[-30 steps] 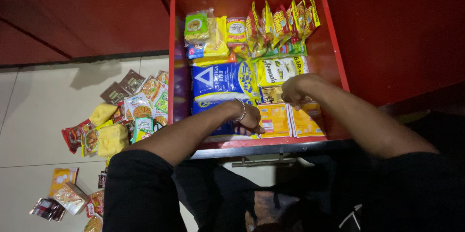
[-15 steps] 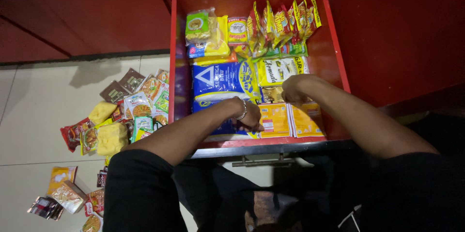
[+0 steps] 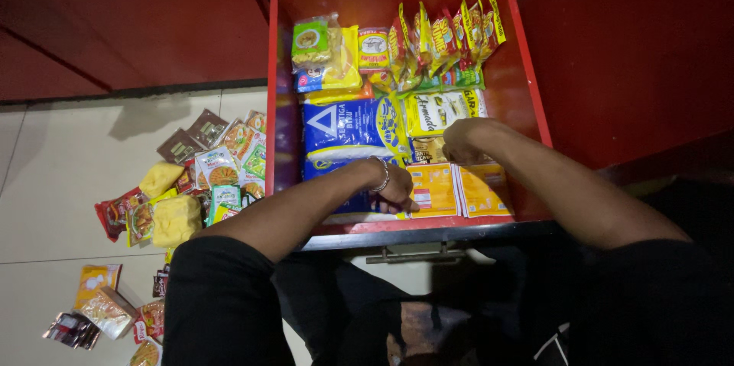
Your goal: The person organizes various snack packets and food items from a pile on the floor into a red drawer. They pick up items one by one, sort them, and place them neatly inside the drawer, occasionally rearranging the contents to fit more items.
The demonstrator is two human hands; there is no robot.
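Note:
Both my hands are inside an open red drawer [image 3: 527, 75] packed with food packets. My left hand [image 3: 394, 186], with a bracelet on the wrist, rests on the near end of a large blue bag [image 3: 348, 133] and touches an orange flat packet [image 3: 432, 190]. My right hand [image 3: 462, 140] is curled over a small dark yellow packet [image 3: 428, 150], just above a second orange flat packet [image 3: 483, 190]. Whether its fingers grip that packet is unclear. A yellow-green packet [image 3: 440, 111] lies behind my right hand. Upright yellow-red sachets [image 3: 447, 33] fill the back right.
Several loose packets [image 3: 218, 163] and two yellow bags [image 3: 176, 221] lie on the white tiled floor left of the drawer, with more packets [image 3: 99, 309] nearer me. Red cabinet fronts [image 3: 634, 52] flank the drawer. Its metal handle [image 3: 417, 255] is above my knees.

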